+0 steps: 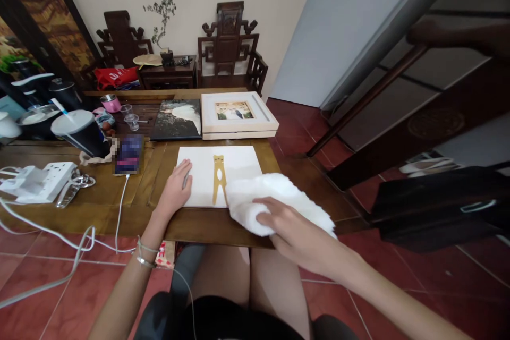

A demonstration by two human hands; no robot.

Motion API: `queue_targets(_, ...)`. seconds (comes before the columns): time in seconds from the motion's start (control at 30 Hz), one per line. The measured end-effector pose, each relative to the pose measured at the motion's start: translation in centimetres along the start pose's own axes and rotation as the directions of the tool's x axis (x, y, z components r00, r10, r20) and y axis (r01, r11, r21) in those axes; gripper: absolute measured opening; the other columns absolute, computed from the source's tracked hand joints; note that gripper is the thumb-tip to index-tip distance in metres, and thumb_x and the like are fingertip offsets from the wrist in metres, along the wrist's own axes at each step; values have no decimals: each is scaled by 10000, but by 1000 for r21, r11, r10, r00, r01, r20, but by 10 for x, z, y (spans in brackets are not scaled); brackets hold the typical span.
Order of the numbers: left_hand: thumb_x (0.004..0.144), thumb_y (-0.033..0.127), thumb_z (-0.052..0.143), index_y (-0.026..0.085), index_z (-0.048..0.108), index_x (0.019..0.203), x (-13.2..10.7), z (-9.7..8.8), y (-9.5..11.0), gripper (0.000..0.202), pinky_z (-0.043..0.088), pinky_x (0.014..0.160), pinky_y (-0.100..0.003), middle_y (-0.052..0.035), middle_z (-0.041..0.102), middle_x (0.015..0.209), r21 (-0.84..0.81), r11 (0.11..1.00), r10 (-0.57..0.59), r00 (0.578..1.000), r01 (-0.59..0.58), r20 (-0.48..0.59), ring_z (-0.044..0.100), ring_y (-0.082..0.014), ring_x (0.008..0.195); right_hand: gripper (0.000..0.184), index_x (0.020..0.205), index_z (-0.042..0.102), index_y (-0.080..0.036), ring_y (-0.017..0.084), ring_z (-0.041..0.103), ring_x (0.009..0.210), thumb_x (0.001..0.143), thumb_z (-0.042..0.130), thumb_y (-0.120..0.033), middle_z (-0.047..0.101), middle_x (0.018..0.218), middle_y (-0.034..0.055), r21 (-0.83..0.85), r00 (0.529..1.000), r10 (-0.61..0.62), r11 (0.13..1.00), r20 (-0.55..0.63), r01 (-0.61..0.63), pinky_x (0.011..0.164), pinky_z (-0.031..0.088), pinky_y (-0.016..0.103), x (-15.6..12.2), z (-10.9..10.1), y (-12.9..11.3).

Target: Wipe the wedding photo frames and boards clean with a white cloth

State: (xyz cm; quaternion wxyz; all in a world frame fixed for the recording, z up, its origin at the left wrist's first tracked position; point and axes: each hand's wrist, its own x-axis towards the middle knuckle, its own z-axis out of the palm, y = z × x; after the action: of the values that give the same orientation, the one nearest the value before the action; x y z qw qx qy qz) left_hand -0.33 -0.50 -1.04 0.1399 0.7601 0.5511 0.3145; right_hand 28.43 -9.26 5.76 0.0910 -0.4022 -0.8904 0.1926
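Left hand (176, 187) lies flat and open on the white board (217, 172), pinning its left edge; right hand (287, 228) grips a fluffy white cloth (274, 199) on the board's right corner, wooden table (159, 170).

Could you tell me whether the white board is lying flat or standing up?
Flat: the white board lies on the table, the left hand pressing on it.

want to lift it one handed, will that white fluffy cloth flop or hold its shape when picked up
Probably floppy: the white fluffy cloth lies bunched in soft folds under the right hand. Likely light for its size, given the airy pile. Its fuzzy surface should grip rather than slip.
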Motion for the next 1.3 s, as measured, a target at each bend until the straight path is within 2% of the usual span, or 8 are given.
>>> queue_targets(0.13, 944, 255, 338, 118, 518, 1319, -1, 3, -3, 438, 223, 1168, -460, -146, 451, 1446, -18, 1000, 7, 1000, -6, 23, 345, -230, 1390, 355, 784, 566, -214, 225, 590, 863, 583, 400, 27, 608, 899, 80, 17, 996, 65, 998, 54, -66, 788, 452, 321, 9, -25, 1)
queue_targets(0.27, 952, 273, 328, 94, 452, 1372, -2, 3, -5, 473, 196, 1177, -448, -160, 395, 1481, -22, 1000, 0, 999, 1, 53, 294, -228, 1414, 280, 739, 530, -210, 227, 571, 795, 608, 407, 5, 568, 757, 57, -92, 994, 105, 990, -29, -108, 761, 429, 306, 61, -39, 35)
queue_targets(0.47, 938, 266, 345, 118, 447, 1377, -1, 0, -6, 475, 214, 1174, -448, -137, 363, 1505, 14, 999, 30, 999, -30, 42, 241, -231, 1432, 247, 741, 526, -184, 255, 541, 831, 637, 406, 6, 575, 801, 96, -178, 980, 142, 970, -142, -166, 768, 408, 341, 118, -27, 67)
queue_targets(0.57, 938, 259, 325, 80, 434, 1380, -1, -1, -4, 489, 215, 1175, -444, -161, 374, 1493, 36, 999, 15, 998, -18, 58, 265, -235, 1423, 299, 803, 556, -168, 265, 536, 940, 618, 420, 24, 607, 945, 125, -176, 977, 135, 971, -165, -164, 837, 408, 372, 103, -6, 60)
queue_targets(0.7, 943, 259, 314, 61, 434, 1375, 0, 0, -2, 491, 217, 1174, -447, -178, 377, 1486, 46, 999, 7, 998, -9, 58, 288, -237, 1415, 346, 788, 577, -192, 273, 532, 1042, 581, 421, 38, 610, 1053, 121, -94, 992, 61, 993, -108, -72, 913, 399, 404, 45, 8, 31)
queue_targets(0.9, 936, 253, 336, 124, 439, 1383, -1, 5, -7, 476, 222, 1172, -446, -131, 385, 1493, 28, 1000, 10, 999, -11, 35, 297, -227, 1412, 361, 739, 555, -227, 219, 582, 863, 579, 385, 48, 606, 907, 75, 42, 993, 27, 999, 113, -31, 767, 438, 316, -2, -25, -1)
queue_targets(1.1, 939, 262, 335, 111, 445, 1380, 0, 3, -7, 479, 225, 1171, -448, -139, 384, 1491, 29, 1000, 8, 998, -10, 56, 294, -231, 1413, 228, 635, 431, -227, 198, 544, 695, 592, 376, -11, 530, 638, 8, 19, 991, 131, 991, 18, -131, 691, 406, 282, 67, -52, 30)
queue_targets(1.3, 939, 264, 323, 84, 457, 1367, 0, -1, -5, 483, 230, 1172, -431, -156, 397, 1480, 23, 1000, -2, 998, 1, 58, 312, -234, 1405, 262, 785, 516, -174, 248, 550, 842, 654, 372, 2, 583, 785, 84, -45, 969, 214, 974, -126, -221, 775, 390, 321, 126, -23, 33)
